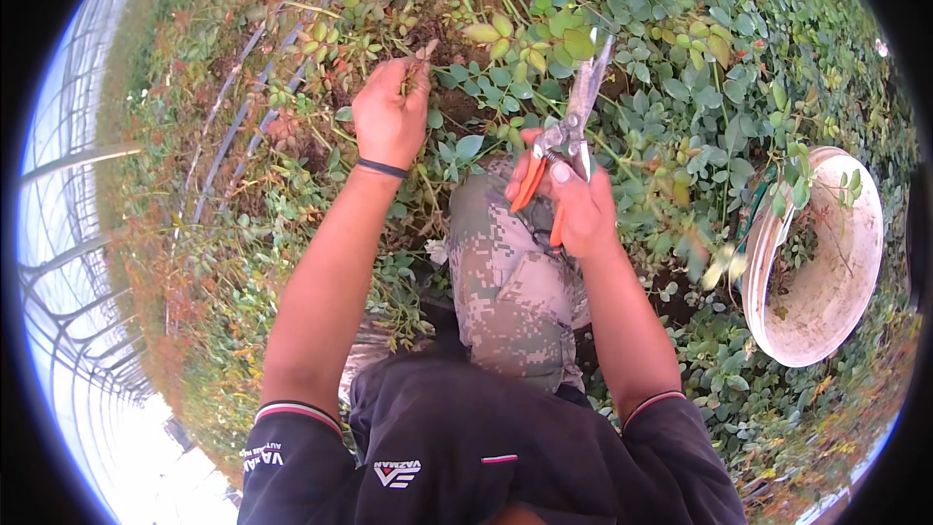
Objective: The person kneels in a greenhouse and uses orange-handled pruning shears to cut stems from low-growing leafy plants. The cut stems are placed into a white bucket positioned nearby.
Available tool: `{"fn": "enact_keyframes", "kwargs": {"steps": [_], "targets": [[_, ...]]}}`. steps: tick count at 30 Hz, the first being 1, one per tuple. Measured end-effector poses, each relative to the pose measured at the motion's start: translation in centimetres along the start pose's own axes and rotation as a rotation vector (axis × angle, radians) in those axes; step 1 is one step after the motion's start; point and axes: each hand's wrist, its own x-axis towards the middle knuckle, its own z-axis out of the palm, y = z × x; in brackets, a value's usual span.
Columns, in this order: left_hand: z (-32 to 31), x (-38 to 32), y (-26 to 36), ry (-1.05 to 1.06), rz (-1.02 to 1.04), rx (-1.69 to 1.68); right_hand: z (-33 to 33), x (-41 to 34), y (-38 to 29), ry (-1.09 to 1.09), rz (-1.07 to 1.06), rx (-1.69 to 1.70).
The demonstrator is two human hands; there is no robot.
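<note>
My left hand [391,113], with a dark band at its wrist, is curled above the soil among the rose-like plants. Its fingers pinch brown, dry plant scraps [414,79], mostly hidden by the hand. In my right hand [583,208] is a pair of garden shears [572,124] with orange handles and long metal blades. The blades point away from me, slightly parted at the tips, and lie against green foliage [634,51]. My knee in camouflage trousers [503,255] is between the two arms.
A white plastic bucket [824,262] stands tilted among the plants at the right, with some leafy clippings [798,240] inside. Dark irrigation hoses [240,117] run along the ground at the left. Beyond them rises the greenhouse frame [73,255]. Leafy stems surround both hands.
</note>
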Motion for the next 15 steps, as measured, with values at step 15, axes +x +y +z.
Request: {"fn": "enact_keyframes", "kwargs": {"steps": [15], "targets": [[0.2, -2.3, -1.4, 0.247, -0.544, -0.709, 3.5, 6.7, -3.4, -0.238, 0.875, -0.503]]}}
